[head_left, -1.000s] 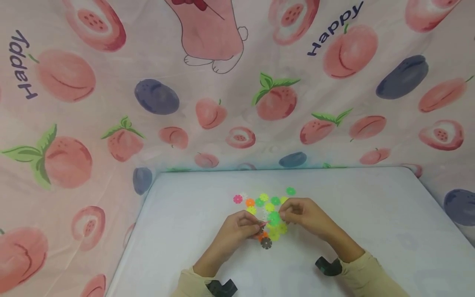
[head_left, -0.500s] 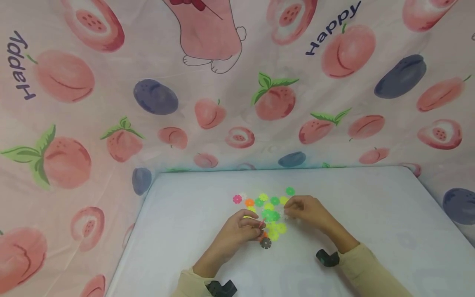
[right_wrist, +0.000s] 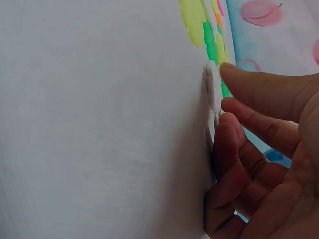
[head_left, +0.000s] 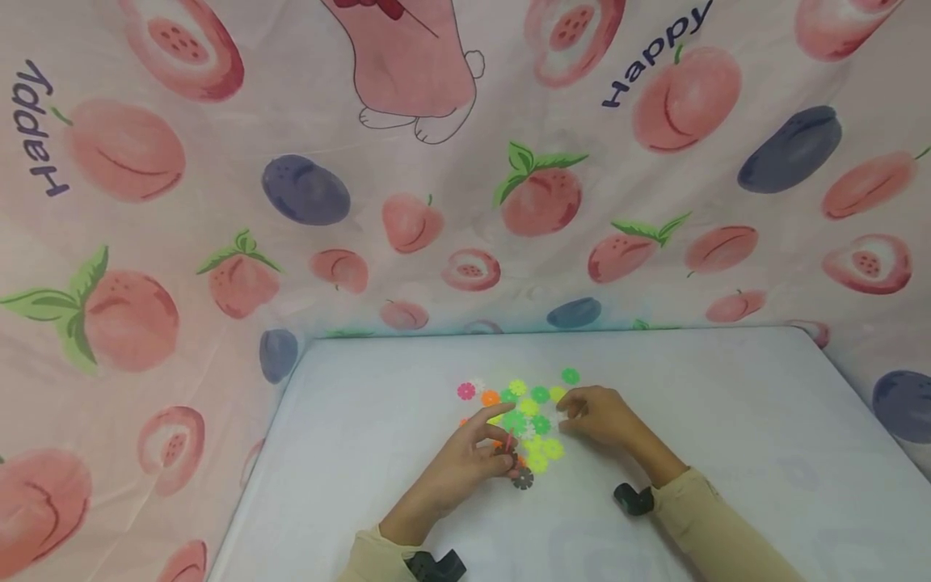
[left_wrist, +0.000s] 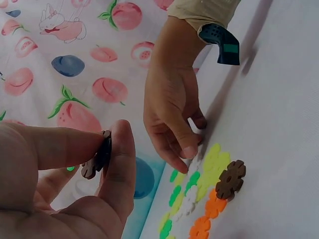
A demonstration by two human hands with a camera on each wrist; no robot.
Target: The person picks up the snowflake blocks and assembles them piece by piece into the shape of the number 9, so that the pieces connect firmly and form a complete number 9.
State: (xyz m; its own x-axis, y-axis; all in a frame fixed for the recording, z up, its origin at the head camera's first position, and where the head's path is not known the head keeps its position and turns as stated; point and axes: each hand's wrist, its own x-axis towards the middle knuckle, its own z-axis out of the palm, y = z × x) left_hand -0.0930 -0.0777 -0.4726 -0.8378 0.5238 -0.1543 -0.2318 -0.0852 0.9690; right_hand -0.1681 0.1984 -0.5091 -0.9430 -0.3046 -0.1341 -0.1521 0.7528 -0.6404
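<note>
My left hand is raised at the near left of a cluster of flower-shaped plastic discs. Its thumb and finger pinch a dark brown flower-shaped disc, seen nearly edge-on in the left wrist view. A pink piece stands up at those fingertips in the head view; how it joins the brown one is hidden. At the cluster's right side, my right hand is low over the table, thumb and fingers curled about the edge of a white flower-shaped disc. That disc is close to the tabletop.
Green, yellow, orange and pink flower discs lie flat on the white table. One brown disc lies at the near edge of the cluster. A fruit-print cloth hangs behind the table.
My right hand has drawn slightly to the right, with the white disc at its fingertips. My left index finger has lifted and straightened, while the pink piece now stands more upright.
</note>
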